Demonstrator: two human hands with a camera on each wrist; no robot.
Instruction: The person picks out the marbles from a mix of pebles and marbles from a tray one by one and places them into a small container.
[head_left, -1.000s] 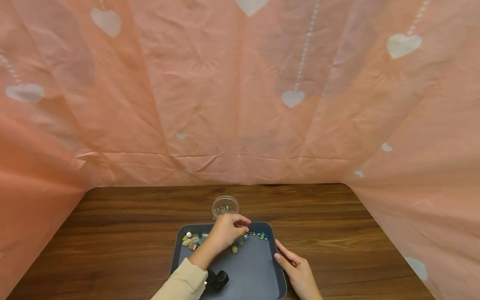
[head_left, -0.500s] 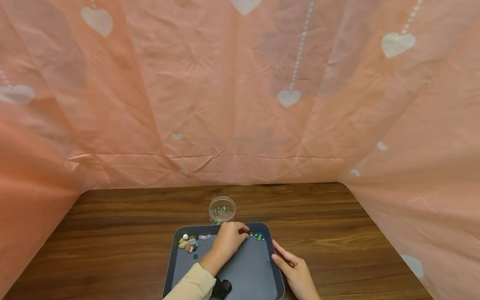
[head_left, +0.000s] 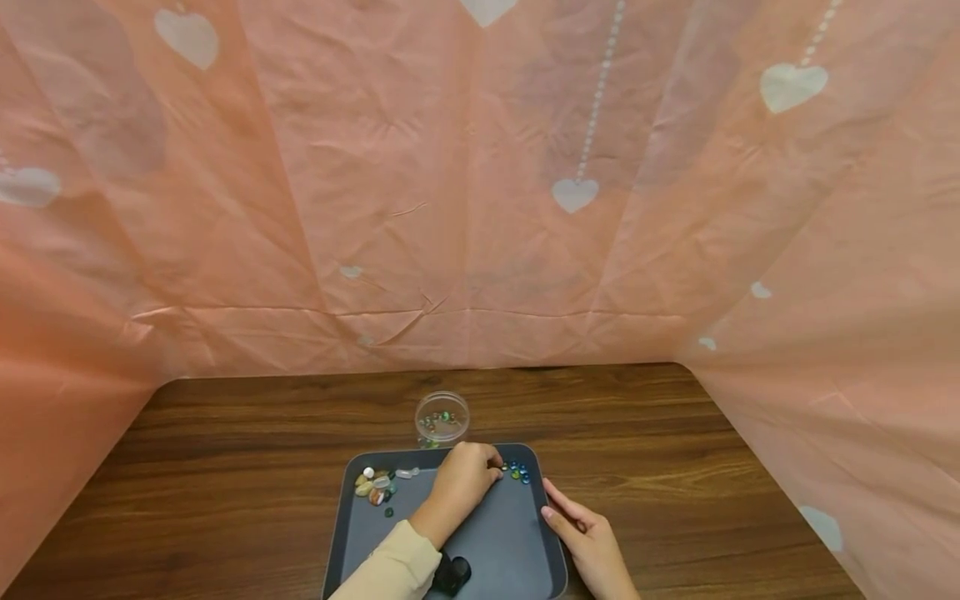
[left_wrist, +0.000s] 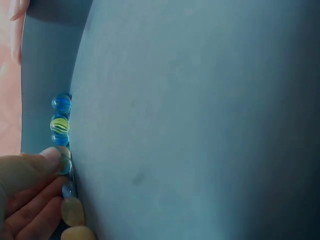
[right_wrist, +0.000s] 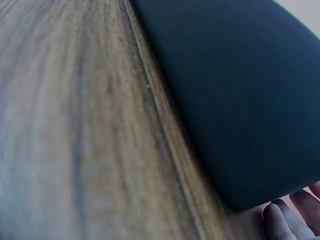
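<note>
My left hand [head_left: 463,482] lies over the far part of the dark tray [head_left: 495,542], fingers curled down against the back wall. In the left wrist view my fingertips [left_wrist: 52,156] press on a clear marble [left_wrist: 65,165] that sits tight in the corner where the tray floor meets the wall; whether I pinch it or only touch it I cannot tell. Just past it along the same wall lie more marbles [left_wrist: 60,116], blue and yellow-striped ones touching each other, near the tray's far right corner. Tan pebbles [left_wrist: 73,212] sit on the other side of my fingers, also hard against the wall.

My right hand [head_left: 588,542] rests with fingers straight and together along the tray's right rim, touching its outer edge on the wooden table [head_left: 675,467].

A small heap of stones [head_left: 375,486] lies in the far left corner, well apart from my left hand. The middle of the tray floor is bare grey. A clear round jar [head_left: 442,419] with marbles in it stands on the table just beyond the far rim.
</note>
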